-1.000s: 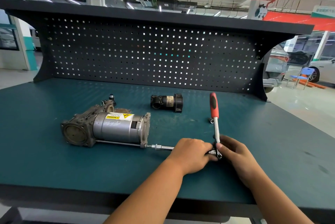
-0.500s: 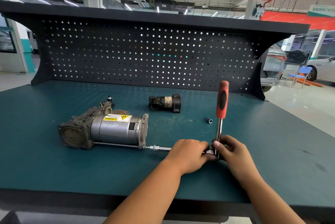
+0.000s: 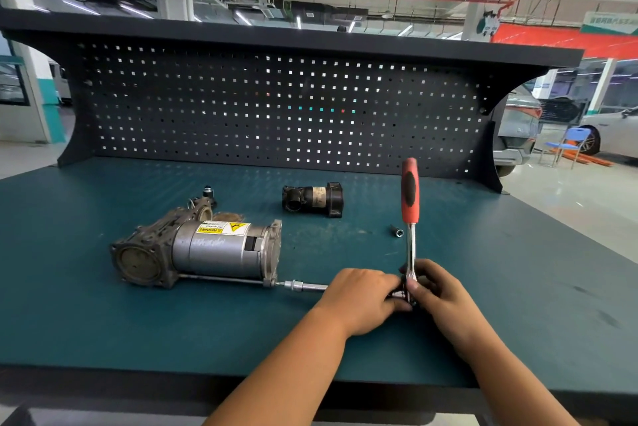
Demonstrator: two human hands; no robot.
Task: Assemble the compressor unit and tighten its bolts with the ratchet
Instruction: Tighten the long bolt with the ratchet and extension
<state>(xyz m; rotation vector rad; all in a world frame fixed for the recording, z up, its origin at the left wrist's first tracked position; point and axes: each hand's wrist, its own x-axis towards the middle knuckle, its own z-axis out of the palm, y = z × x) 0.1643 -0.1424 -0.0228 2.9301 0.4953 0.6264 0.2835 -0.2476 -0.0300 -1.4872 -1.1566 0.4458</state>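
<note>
Swinging up from its earlier lean, the ratchet (image 3: 409, 196) is standing upright above my fingers (image 3: 424, 273). I am pinching its head with the right hand (image 3: 436, 291), gripping the extension bar (image 3: 303, 286) with the left hand (image 3: 360, 294). Left of them the compressor unit (image 3: 207, 249) is lying; tightening is likely proceeding.

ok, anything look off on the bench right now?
Nothing damaged or spilled. Two loose bits: a small socket lies alone near the ratchet, and a black cylindrical part lies on its side, apart from the compressor. The left hand and right hand grip the ratchet at its head.
</note>
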